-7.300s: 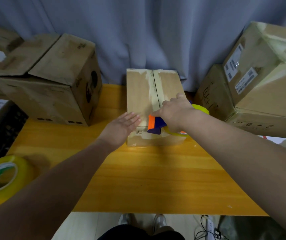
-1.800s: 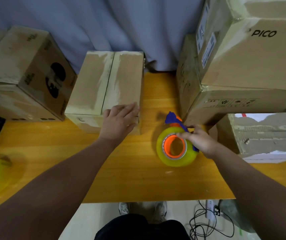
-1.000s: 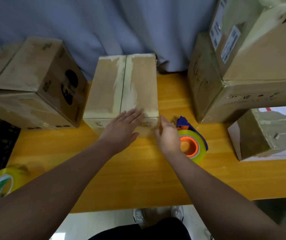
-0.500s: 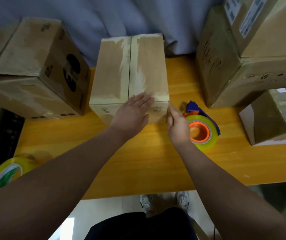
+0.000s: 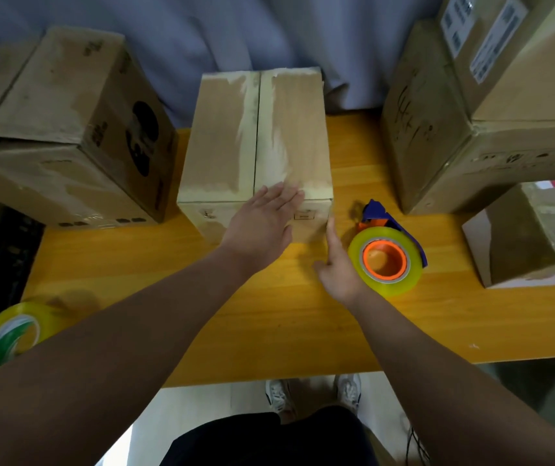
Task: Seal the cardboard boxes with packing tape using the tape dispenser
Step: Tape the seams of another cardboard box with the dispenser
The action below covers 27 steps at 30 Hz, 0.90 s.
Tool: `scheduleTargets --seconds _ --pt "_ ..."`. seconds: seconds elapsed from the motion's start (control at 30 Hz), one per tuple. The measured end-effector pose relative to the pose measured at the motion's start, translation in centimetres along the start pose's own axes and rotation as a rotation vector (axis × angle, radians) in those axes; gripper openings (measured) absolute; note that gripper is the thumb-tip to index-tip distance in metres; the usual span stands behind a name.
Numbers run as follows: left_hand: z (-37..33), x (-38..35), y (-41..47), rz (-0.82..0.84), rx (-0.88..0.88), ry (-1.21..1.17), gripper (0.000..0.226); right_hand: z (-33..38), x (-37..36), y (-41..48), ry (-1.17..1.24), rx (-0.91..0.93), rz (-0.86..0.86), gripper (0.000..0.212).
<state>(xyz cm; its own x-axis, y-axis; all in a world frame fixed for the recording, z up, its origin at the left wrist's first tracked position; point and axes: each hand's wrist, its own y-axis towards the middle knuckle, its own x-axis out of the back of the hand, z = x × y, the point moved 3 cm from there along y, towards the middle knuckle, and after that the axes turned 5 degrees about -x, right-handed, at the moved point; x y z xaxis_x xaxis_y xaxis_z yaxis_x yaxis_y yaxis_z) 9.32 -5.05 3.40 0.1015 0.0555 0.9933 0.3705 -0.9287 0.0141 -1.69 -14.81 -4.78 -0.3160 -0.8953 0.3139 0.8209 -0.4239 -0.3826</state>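
Head view: left hand [image 5: 262, 230] flat on box [image 5: 229, 136], right hand [image 5: 338, 264] straight-fingered at its corner, nothing grasped. Tape dispenser [image 5: 387, 260] beside wrist could be knocked during pickup.

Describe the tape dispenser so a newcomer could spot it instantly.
On the yellow wooden table, find the taped cardboard box in the middle. Just right of it, beside the right hand, lies the tape dispenser. Unlike the bare tape roll at the table's left edge, it has a blue frame and orange hub.
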Motion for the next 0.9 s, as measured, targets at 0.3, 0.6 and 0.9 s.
scheduleTargets --seconds 0.3,0.6,0.9 --pt "0.8 1.1 0.4 -0.061 -0.061 -0.053 0.046 3.9 5.3 3.0 -0.523 0.095 -0.152 0.082" --pt "0.9 0.4 -0.1 -0.023 -0.042 -0.061 0.061 3.8 4.1 5.3 -0.640 0.140 -0.228 0.128" --pt "1.2 0.2 0.0 -0.012 -0.056 -0.056 0.061 6.5 6.5 4.0 -0.762 0.794 -0.338 0.056"
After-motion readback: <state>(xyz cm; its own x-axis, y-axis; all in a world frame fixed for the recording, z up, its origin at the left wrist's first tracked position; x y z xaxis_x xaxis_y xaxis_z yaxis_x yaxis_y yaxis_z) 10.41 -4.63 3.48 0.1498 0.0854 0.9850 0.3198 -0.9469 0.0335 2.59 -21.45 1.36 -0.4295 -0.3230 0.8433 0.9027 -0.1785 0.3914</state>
